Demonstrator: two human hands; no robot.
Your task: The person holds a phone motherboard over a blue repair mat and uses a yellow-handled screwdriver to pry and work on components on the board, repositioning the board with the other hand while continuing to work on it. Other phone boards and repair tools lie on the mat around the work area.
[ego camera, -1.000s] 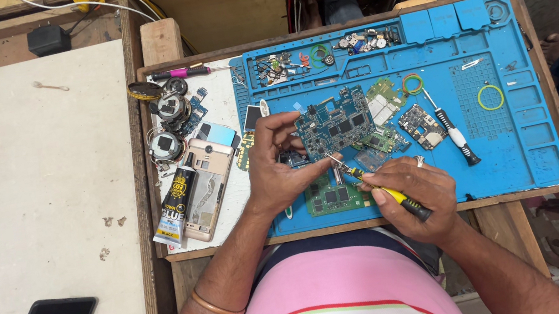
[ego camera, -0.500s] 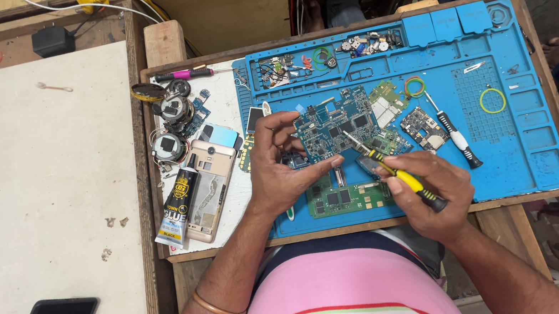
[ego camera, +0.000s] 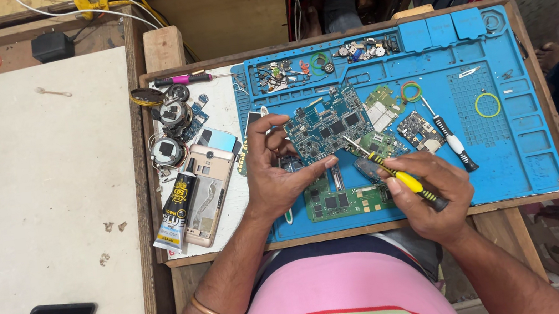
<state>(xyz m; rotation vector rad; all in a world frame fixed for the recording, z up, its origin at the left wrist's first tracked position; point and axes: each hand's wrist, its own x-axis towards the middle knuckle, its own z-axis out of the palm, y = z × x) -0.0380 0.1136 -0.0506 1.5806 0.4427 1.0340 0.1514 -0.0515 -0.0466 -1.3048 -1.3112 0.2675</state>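
Left hand (ego camera: 275, 175) pinches blue circuit board (ego camera: 329, 125) tilted above the blue mat (ego camera: 509, 148); right hand (ego camera: 432, 194) grips yellow screwdriver (ego camera: 389, 173), its shaft angled up-left with the tip on the board's lower-right edge.

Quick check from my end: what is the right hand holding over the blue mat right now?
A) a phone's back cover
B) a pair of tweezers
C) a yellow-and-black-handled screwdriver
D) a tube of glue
C: the right hand grips a yellow-and-black-handled screwdriver, its tip angled toward the blue circuit board that the left hand holds above the blue mat.
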